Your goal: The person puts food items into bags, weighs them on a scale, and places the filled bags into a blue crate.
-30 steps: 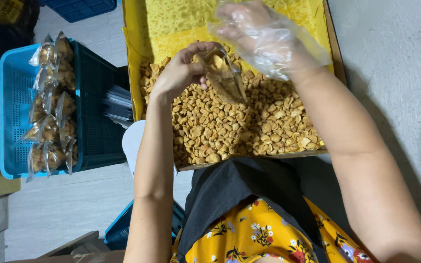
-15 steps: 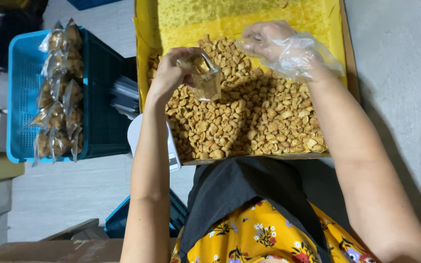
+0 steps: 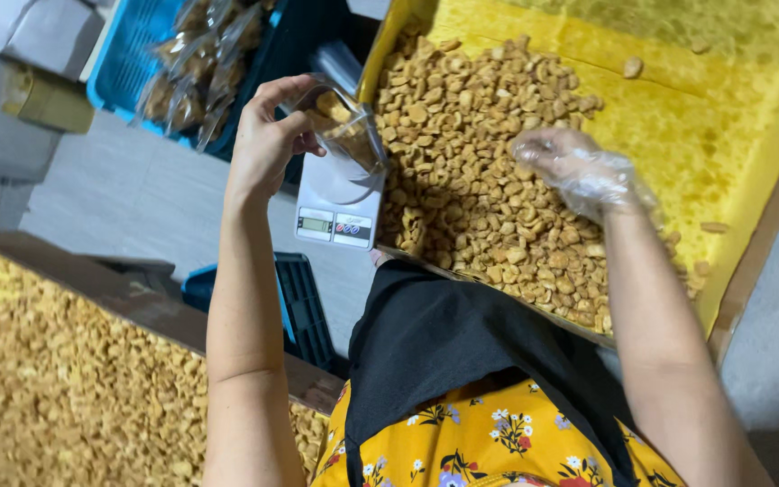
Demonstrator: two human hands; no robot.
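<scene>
My left hand [image 3: 268, 135] grips a small clear plastic bag [image 3: 346, 126] partly filled with golden snack pieces, held just above a white digital kitchen scale [image 3: 335, 206]. My right hand [image 3: 579, 171], inside a thin clear plastic glove, rests on the heap of snack pieces [image 3: 471, 171] in a wide tray lined with yellow paper [image 3: 714, 135]. Its fingers curl into the pieces; what they hold is hidden.
A blue plastic crate [image 3: 123, 68] at the upper left holds several filled clear bags [image 3: 196, 68]. A second tray of snack pieces [image 3: 56, 397] lies at the lower left. A dark blue crate [image 3: 304, 307] sits under the scale. Grey floor shows at the left.
My left hand has carried the bag leftward off the tray to above the scale. My gloved right hand has dropped onto the heap of pieces. The camera has swung left.
</scene>
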